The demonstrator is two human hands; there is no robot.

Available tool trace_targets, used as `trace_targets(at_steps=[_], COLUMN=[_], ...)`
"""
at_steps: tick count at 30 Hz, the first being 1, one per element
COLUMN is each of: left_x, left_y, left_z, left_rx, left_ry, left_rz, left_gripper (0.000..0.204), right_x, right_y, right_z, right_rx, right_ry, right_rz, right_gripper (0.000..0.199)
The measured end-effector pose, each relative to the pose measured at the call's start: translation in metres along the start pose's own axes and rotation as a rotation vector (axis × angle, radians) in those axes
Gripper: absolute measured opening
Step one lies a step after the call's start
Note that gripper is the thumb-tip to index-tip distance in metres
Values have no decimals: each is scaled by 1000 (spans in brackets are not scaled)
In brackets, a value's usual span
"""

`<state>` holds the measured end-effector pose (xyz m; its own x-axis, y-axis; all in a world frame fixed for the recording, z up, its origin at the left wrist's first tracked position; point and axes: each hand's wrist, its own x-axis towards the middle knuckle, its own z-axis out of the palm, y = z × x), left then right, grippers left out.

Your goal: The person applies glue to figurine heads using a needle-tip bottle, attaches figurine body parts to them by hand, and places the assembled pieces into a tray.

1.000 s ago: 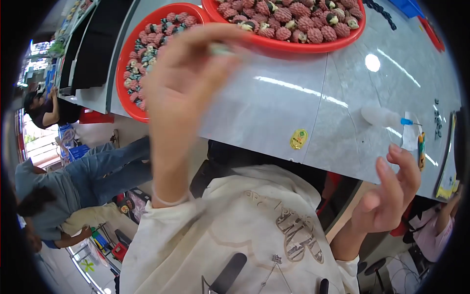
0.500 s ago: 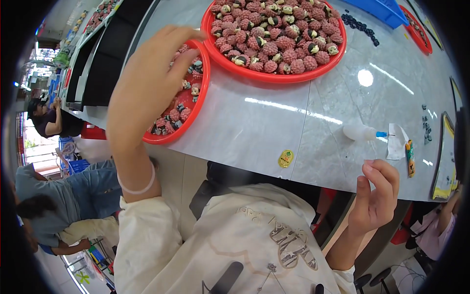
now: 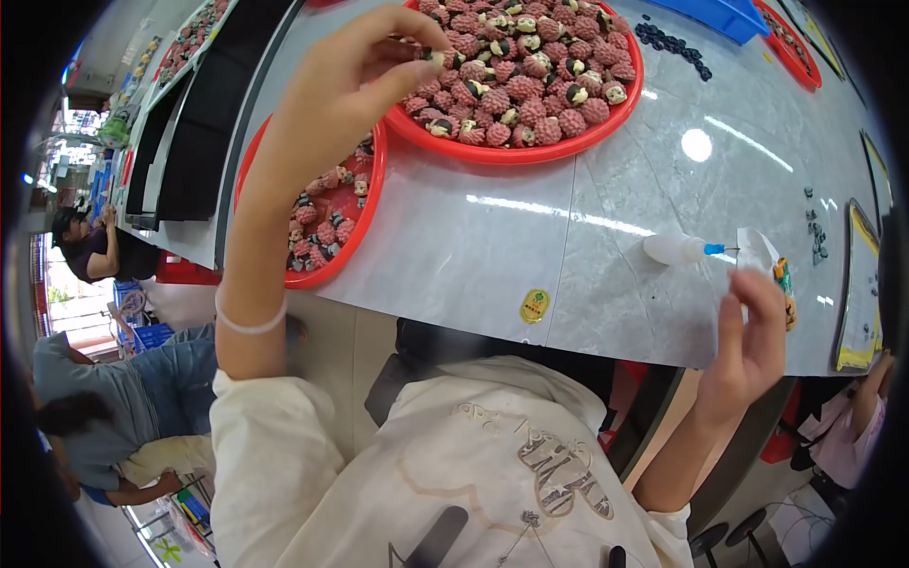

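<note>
My left hand point(image 3: 346, 90) reaches over the left edge of a large round red tray point(image 3: 530, 154). Its thumb and fingers are closed at the tips on a small bumpy pink figurine point(image 3: 435, 57), partly hidden by the fingers. Similar pink figurines point(image 3: 524, 90) with cream and black parts fill that tray. Beneath my left wrist, a second red tray point(image 3: 372, 210) holds pink-and-grey figurines point(image 3: 336, 227). My right hand point(image 3: 746, 355) hovers at the table's front edge, fingers loosely curled, thumb apart, nothing seen in it. Near it lies a white squeeze bottle point(image 3: 674, 249) with a blue needle tip.
A white paper scrap point(image 3: 755, 248) and a colourful small tube point(image 3: 785, 293) lie beyond my right hand. Small dark pieces point(image 3: 674, 44) sit beside a blue bin point(image 3: 724, 17); grey pieces point(image 3: 816, 232) lie farther right. Other people point(image 3: 104, 407) are at the left and right.
My left hand has moved from above the smaller tray, right and away, to the large tray's edge, where its fingertips close on a figurine. My right hand has risen slightly toward the paper scrap.
</note>
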<state>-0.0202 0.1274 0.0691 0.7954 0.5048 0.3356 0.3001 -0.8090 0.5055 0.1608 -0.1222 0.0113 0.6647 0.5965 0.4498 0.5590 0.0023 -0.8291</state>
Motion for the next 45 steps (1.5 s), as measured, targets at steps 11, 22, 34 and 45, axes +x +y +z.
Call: trace_targets(at_steps=[11,22,34,45], left_x=[-76,-96,-97,-96], left_y=[71,72,79,77], left_z=[59,81,90,94], left_rx=[-1876,-1513,-1373,-1452], left_ry=[-80,12,70,-30], left_rz=[-952,-650,-572,-550], left_gripper=[22,26,25,35], right_x=[6,-4,-1,2], right_y=[-7,-6,1,1], right_z=[34,-6,-21,-27], right_rx=[254,241,323,489], right_ry=[-302,-255,-280,-327], right_rz=[273,217,317,401], right_gripper=[29,50,48,51])
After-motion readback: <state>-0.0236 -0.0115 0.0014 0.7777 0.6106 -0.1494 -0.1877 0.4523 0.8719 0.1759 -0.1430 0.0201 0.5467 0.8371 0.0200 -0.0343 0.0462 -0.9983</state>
